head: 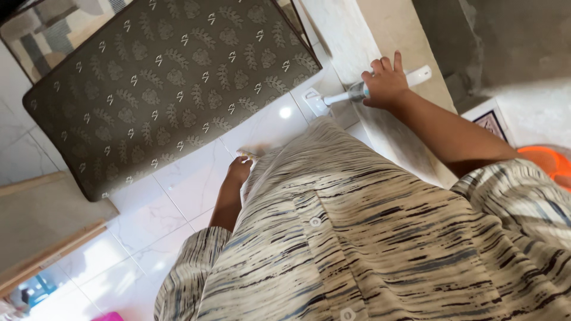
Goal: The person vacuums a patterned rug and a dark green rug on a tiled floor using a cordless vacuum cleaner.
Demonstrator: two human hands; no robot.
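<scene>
The right hand (385, 83) grips a slim white-handled tool (380, 86) with a grey collar, fingers wrapped round its middle, its flat white head (313, 101) resting on the glossy marble-look floor tiles (178, 196) beside a beige stone ledge (380, 35). The left hand (239, 171) hangs by the striped woven shirt (369, 238); whether its fingers are curled cannot be told. A leaf-patterned olive cushion (166, 83) lies nearby.

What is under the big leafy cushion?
The cushion lies on shiny white floor tiles, which show around its lower edge. A patterned rug peeks out at its far side. Whatever lies beneath its middle is covered and cannot be seen.
</scene>
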